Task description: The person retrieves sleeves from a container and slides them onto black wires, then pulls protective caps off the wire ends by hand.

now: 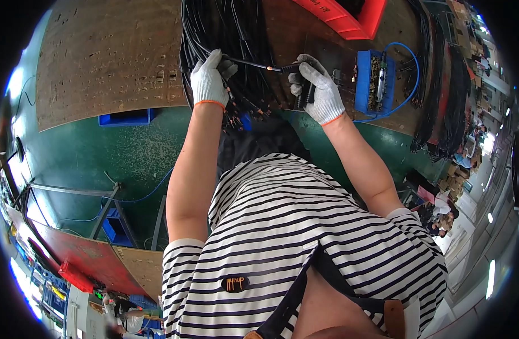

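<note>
White gloves [207,89] on both. Gripping black cable [245,61] in left hand [210,79], fingers curled closed around it. Pinching ribbed black sleeve [290,68] in right hand [320,87], thumb and fingers closed; can't tell exact fingertip contact. Cable strung between hands, over brown table [112,56], copper-coloured spot [269,68] just beside sleeve. Best held straight, lightly taut, no sharp bend at that spot. Further out: cable bundle [239,25] by left hand, blue bin [361,85] near right, red bin [350,26] beyond.
</note>
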A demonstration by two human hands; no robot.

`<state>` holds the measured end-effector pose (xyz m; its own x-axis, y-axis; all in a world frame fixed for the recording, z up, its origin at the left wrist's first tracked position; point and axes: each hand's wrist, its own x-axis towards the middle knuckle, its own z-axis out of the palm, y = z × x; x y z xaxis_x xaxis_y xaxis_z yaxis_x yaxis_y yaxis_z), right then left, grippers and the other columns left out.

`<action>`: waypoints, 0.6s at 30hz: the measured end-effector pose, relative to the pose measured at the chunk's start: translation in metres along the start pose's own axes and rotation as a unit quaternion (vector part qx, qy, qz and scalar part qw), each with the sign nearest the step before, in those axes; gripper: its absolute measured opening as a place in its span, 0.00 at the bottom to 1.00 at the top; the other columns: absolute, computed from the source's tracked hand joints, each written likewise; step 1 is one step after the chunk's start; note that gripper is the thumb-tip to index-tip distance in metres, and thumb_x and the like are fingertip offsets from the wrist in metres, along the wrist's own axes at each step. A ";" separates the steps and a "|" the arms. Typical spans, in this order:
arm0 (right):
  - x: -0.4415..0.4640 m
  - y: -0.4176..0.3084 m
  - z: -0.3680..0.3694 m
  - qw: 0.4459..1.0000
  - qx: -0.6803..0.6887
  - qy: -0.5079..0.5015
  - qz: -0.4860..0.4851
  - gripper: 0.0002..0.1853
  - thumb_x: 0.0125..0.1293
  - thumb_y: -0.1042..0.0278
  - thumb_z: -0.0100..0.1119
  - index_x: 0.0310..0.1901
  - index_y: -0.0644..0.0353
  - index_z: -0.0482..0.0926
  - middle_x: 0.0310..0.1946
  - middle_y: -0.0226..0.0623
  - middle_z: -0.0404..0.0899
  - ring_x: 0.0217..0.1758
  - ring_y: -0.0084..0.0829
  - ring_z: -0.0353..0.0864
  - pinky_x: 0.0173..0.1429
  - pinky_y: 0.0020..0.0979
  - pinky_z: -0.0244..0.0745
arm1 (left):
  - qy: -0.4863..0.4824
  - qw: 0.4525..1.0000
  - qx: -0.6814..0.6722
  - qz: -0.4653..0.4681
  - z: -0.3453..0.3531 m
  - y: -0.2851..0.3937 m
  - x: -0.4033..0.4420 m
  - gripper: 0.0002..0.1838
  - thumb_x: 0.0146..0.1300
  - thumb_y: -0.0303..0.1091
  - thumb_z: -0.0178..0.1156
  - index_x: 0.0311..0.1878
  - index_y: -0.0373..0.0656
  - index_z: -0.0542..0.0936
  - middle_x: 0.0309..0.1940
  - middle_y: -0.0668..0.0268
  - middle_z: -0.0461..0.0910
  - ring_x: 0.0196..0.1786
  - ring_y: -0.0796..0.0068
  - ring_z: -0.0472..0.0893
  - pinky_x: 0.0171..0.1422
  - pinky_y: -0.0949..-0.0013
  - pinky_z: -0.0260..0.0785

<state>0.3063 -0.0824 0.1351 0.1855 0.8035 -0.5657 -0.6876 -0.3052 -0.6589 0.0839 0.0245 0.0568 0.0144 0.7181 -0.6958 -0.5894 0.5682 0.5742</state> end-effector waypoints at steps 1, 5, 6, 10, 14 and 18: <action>-0.002 0.000 0.002 1.000 -0.008 0.004 -0.010 0.11 0.74 0.74 0.67 0.55 0.56 0.84 0.41 0.32 0.86 0.38 0.29 0.89 0.39 0.29 0.82 | 0.002 1.000 0.002 0.002 -0.001 -0.001 0.000 0.07 0.72 0.29 0.68 0.43 0.36 0.80 0.32 0.61 0.84 0.30 0.68 0.86 0.36 0.65 0.88; -0.011 0.001 0.010 0.984 -0.146 0.013 -0.105 0.11 0.70 0.74 0.73 0.52 0.58 0.85 0.41 0.31 0.86 0.41 0.27 0.86 0.45 0.29 0.81 | 0.006 1.000 0.002 -0.009 0.003 0.001 -0.004 0.07 0.72 0.29 0.68 0.43 0.36 0.79 0.32 0.60 0.84 0.30 0.67 0.86 0.35 0.65 0.87; -0.009 0.004 0.008 0.949 -0.257 0.006 -0.185 0.11 0.70 0.75 0.73 0.52 0.58 0.85 0.42 0.30 0.85 0.40 0.24 0.84 0.44 0.27 0.80 | 0.006 1.000 0.001 -0.017 0.004 0.003 -0.004 0.07 0.72 0.29 0.68 0.43 0.36 0.79 0.32 0.60 0.84 0.29 0.67 0.86 0.35 0.65 0.87; -0.001 0.019 0.017 0.808 -0.457 -0.043 -0.369 0.13 0.64 0.78 0.78 0.48 0.61 0.86 0.43 0.26 0.81 0.42 0.18 0.79 0.46 0.24 0.76 | 0.011 0.998 0.006 -0.055 0.005 0.005 0.002 0.07 0.73 0.30 0.67 0.44 0.36 0.83 0.33 0.60 0.85 0.29 0.68 0.86 0.35 0.67 0.86; 0.006 0.012 0.042 0.816 -0.443 -0.108 -0.355 0.14 0.59 0.76 0.81 0.47 0.60 0.89 0.40 0.30 0.85 0.42 0.25 0.83 0.51 0.27 0.79 | -0.012 0.996 0.004 -0.089 -0.016 0.009 0.012 0.07 0.75 0.33 0.67 0.42 0.38 0.86 0.29 0.63 0.84 0.26 0.70 0.84 0.34 0.69 0.85; 0.007 -0.002 0.064 0.745 -0.516 -0.225 -0.359 0.13 0.59 0.77 0.80 0.46 0.59 0.90 0.37 0.30 0.85 0.42 0.28 0.86 0.50 0.29 0.82 | -0.038 0.993 -0.017 -0.115 -0.034 0.014 0.019 0.08 0.76 0.34 0.65 0.40 0.40 0.85 0.27 0.66 0.83 0.24 0.75 0.82 0.30 0.72 0.81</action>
<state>0.2640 -0.0433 0.1643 -0.1682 0.9678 0.1873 0.4234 0.2426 -0.8728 0.0479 0.0325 0.0370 0.2109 0.6001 -0.7717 -0.5899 0.7076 0.3890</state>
